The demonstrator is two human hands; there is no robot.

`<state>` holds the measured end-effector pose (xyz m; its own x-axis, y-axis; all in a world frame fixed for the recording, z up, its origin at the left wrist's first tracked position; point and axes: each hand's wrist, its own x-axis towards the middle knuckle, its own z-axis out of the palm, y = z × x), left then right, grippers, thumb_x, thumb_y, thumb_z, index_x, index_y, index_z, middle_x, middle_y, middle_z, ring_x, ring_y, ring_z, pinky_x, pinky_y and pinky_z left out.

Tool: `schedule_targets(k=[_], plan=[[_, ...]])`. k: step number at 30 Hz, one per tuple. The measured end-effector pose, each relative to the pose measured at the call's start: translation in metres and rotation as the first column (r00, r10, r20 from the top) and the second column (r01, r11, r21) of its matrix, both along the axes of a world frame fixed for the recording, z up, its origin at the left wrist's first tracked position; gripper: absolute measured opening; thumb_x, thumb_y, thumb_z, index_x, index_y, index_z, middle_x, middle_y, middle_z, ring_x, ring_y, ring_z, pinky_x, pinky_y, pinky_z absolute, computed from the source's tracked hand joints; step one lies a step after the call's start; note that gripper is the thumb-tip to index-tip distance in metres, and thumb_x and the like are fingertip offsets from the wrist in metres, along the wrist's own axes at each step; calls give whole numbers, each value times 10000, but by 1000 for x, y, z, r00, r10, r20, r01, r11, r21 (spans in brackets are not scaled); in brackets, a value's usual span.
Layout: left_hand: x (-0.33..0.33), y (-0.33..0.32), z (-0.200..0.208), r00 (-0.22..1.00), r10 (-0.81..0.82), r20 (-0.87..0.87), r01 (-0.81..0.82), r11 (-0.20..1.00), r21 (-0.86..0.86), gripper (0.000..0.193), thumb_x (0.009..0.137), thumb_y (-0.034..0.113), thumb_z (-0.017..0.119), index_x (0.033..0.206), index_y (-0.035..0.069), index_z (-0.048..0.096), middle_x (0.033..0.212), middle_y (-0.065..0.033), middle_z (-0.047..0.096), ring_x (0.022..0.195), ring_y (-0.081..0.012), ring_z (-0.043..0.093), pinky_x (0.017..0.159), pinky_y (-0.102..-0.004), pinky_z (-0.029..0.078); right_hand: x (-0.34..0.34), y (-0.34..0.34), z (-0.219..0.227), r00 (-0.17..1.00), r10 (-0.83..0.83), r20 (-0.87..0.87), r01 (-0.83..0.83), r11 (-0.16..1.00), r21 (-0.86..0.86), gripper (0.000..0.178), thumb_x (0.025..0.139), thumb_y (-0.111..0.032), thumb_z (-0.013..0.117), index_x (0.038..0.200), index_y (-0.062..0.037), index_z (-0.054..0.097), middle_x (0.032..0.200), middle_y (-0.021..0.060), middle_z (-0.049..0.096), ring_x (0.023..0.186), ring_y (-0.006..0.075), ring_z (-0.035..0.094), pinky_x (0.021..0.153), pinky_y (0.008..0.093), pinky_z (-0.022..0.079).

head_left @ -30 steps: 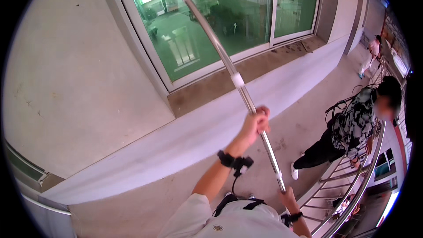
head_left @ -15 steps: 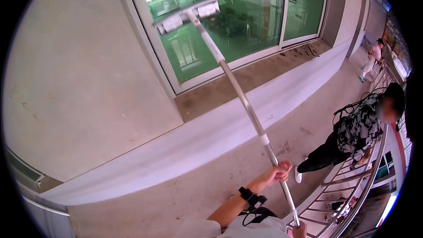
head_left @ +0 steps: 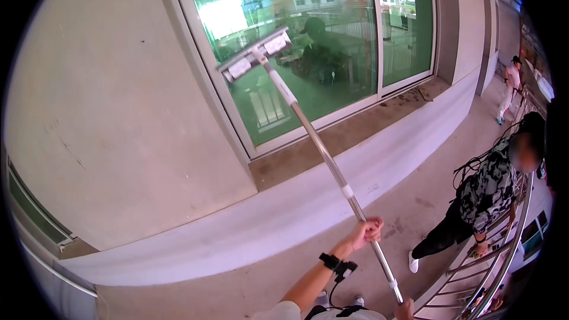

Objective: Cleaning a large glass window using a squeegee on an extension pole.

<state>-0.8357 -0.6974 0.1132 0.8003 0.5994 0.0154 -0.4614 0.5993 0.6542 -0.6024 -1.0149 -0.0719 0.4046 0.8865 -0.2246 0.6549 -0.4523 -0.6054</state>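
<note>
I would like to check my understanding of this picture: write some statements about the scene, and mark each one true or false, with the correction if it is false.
1. The left hand grips the pole nearer to its wide head than the right hand does. True.
2. The wide head is in front of the bare wall. False: it is in front of the green window glass.
3. The left wrist is bare. False: a black band is around it.
4. A person in a patterned top stands by the metal railing. True.
5. That railing is on the picture's left side. False: it is on the right.
</note>
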Motion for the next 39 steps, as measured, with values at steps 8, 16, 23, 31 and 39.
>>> schedule_targets(k=[8, 16, 23, 31, 39], plan=[[2, 93, 220, 637, 771, -7, -719, 597, 355, 173, 925, 224, 576, 894, 95, 465, 573, 55, 372, 437, -70, 354, 432, -248, 366, -41, 186, 99, 994, 2, 113, -51, 901, 430, 118, 775, -101, 548, 784, 5, 598, 728, 255, 604, 723, 466, 578, 637, 536, 449], [-26, 103, 215, 780, 626, -24, -594, 751, 289, 187, 914, 244, 608, 889, 174, 436, 556, 73, 328, 427, -62, 347, 421, -264, 358, -56, 175, 144, 998, 51, 29, -58, 945, 321, 118, 762, -97, 546, 770, 19, 565, 741, 272, 601, 750, 481, 570, 647, 539, 444], [20, 5, 35, 921, 387, -40, -389, 919, -61, 166, 919, 231, 577, 1004, 107, 509, 544, 60, 287, 431, -76, 326, 446, -259, 335, 8, 22, 61, 976, -57, 212, 12, 978, 209, 116, 746, -103, 584, 737, 12, 586, 696, 255, 599, 694, 443, 598, 583, 501, 451], [46, -57, -90, 969, 248, -10, -235, 902, -362, 122, 927, 174, 513, 1011, 90, 540, 522, 69, 274, 430, -73, 281, 459, -253, 278, 39, -92, 70, 998, 28, 63, -7, 951, -310, 210, 772, -150, 583, 920, -4, 611, 832, 260, 630, 786, 429, 615, 637, 493, 462], [76, -6, -34, 920, 326, -217, -380, 876, -296, 173, 915, 166, 509, 1061, 77, 535, 563, 68, 263, 458, -72, 288, 481, -257, 324, 95, -33, 24, 994, 66, 89, -53, 988, -142, 75, 718, -67, 574, 694, 4, 574, 684, 256, 587, 698, 481, 555, 596, 531, 436]])
